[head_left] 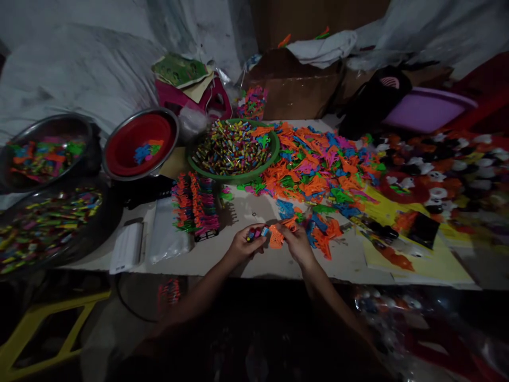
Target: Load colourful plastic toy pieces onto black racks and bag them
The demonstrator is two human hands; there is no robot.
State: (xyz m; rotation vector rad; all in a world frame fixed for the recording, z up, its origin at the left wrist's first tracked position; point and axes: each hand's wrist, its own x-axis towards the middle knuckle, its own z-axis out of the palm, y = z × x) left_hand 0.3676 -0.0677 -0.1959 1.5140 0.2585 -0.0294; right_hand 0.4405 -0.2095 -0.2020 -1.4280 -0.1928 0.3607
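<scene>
- 2 bare hands over the desk, nr mid front edge, forearms reaching in from below, wrists angled toward e/o.
- L hand: half-curled, palm side turned up, fingers closed round a few small coloured pcs; approx 3, can't count exactly.
- R hand: thumb + fingers pinched on 1 orange plastic pc, just beside L hand's fingers, nr front edge.
- 1 big pile of plastic shapes, too many to count, from desk mid to back R.
- 1 green basin w/ countless small cylinders, L of pile.
- 1 red basin inside 1 steel basin, back L.
- 1 bundle of strung-looking coloured pcs, L of hands.
- 1 white box-shaped item, front edge, L end.
- 1 purple basin, back R.
</scene>
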